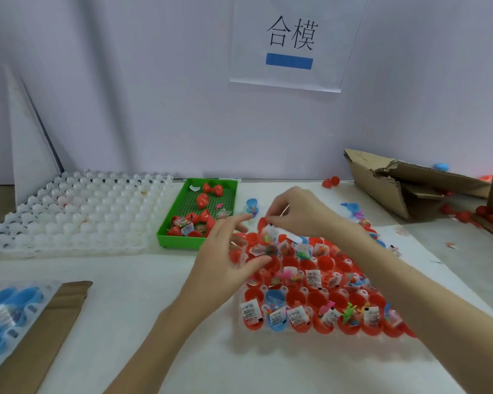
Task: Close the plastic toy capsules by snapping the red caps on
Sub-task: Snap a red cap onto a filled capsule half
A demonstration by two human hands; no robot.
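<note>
While both hands work over the top-left corner of the capsule tray [268,329] at lower centre-right, the right hand [299,211] pinches a red cap [263,223] between thumb and fingertips, just above the tray's far row. Left hand [225,260] sits just left of it, fingers loosely spread, thumb against a red capsule half at the tray edge; cannot tell whether it actually grips anything. Tray holds rows of open red capsule halves [319,300], a few blue ones [276,322], each stuffed with small toys and folded paper slips. None of the visible ones are capped.

Green basket [171,223] at centre, behind the left hand, holds loose red caps and some bagged toys. Empty white cell tray [69,211] fills the left middle. Blue capsule halves [9,308] in another tray at lower left, beside a cardboard strip [52,322]. Torn cardboard box [404,189] at right, with stray red caps [330,182] near it. Sign with printed characters [292,34] on the wall, top centre.
</note>
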